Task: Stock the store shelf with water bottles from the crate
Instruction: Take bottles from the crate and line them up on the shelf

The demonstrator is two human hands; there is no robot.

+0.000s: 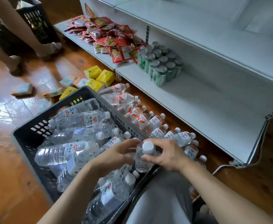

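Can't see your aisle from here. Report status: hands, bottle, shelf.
Both hands on one bottle: left hand, right hand, above the crate. Bottles lie on the floor by the shelf. Cans and packets on the shelf.

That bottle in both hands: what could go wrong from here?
The bottle is pinched near its cap by the right hand and left hand; it might slip back into the crate. Loose bottles on the floor might roll underfoot. On the shelf, it might tip over.
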